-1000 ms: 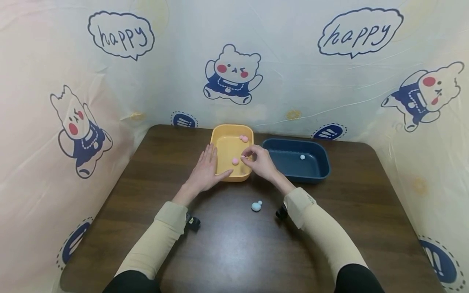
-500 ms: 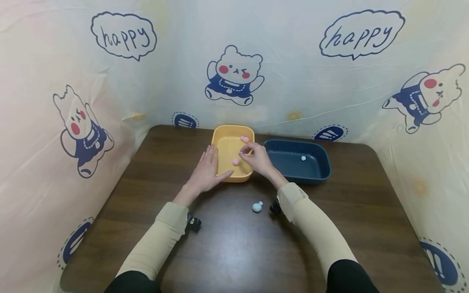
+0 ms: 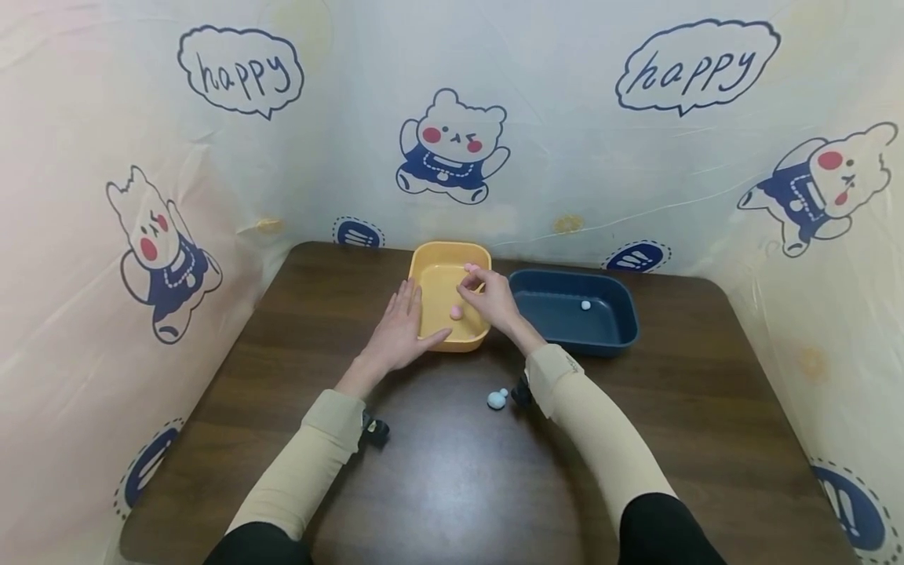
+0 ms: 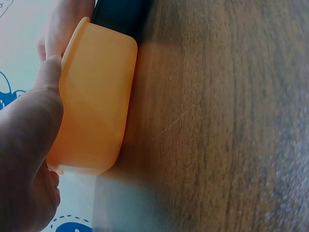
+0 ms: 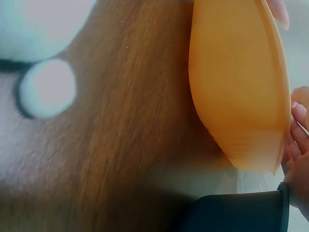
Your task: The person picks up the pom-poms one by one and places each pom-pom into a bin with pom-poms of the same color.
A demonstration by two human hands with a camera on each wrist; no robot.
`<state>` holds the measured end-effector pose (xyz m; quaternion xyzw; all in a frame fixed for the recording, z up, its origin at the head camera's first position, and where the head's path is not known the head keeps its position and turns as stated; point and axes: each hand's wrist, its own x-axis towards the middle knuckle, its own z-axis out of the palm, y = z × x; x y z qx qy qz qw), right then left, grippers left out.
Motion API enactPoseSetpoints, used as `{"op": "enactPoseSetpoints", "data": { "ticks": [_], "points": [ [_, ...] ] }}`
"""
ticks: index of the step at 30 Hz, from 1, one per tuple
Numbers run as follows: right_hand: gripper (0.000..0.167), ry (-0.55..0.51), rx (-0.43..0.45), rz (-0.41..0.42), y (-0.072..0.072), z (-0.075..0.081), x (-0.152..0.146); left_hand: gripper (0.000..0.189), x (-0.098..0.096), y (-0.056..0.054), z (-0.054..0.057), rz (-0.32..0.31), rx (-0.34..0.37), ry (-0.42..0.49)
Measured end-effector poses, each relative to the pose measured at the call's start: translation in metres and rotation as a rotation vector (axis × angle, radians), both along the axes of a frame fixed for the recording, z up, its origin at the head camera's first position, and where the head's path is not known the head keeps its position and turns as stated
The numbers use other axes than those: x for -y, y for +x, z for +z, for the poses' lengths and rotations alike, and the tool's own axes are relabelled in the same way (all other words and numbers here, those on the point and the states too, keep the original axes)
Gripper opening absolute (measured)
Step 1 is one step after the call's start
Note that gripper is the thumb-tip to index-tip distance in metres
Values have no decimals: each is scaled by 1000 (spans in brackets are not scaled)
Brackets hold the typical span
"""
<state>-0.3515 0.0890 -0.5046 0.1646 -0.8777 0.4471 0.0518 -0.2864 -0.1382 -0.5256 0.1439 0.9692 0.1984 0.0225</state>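
My left hand (image 3: 398,329) rests with straight fingers along the left rim of a yellow tray (image 3: 434,275), its thumb reaching over the near rim. Over the tray's right side, my right hand (image 3: 494,300) pinches a small pink ball between thumb and fingertips; the fingers mostly hide it. On the tray floor lies a round pink ball (image 3: 456,312). Farther back, a joined pair of pink balls (image 3: 472,267) is partly covered by the right hand. In the right wrist view, the fingers (image 5: 299,137) show just beyond the tray's rim.
A dark blue tray (image 3: 565,345) stands right of the yellow one, with a small whitish ball (image 3: 585,305) inside. Nearer on the wooden table (image 3: 452,486) sits a light blue ball (image 3: 497,401) with a smaller one (image 5: 48,89) against it, close by the right wrist camera.
My right hand has shifted slightly left and away from me over the yellow tray, now overlapping the pink pair. My left hand keeps its place at the rim.
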Motion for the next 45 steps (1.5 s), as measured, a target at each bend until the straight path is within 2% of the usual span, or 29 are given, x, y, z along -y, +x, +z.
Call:
{"op": "enactPoseSetpoints", "data": {
  "ticks": [4,5,11,12,20,31,34,39,45],
  "points": [
    [12,-32,-21,-11,-3,-2,1,122,-1,-1,-1,0,-3,-5],
    [14,-50,-33,-6,-12,-12,-1,122,-1,-1,-2,0,-1,-4],
    [17,-62,-16,-42,-15,-14,0,123,-2,-2,-2,0,10,-7],
    [16,-53,-1,-56,-8,-5,3,123,-3,-2,-2,0,11,-9],
    [23,-87,49,-86,-8,-5,5,122,-2,0,-2,4,17,-9],
    [35,-154,48,-28,4,3,-4,122,1,0,-7,15,24,7],
    [41,-76,16,7,15,4,-20,123,-1,0,-7,12,18,2],
    [53,138,-32,41,40,7,-52,122,-2,0,-4,15,16,10],
    [62,289,-64,67,64,10,-87,123,0,-1,-3,26,19,14]
  ]
}}
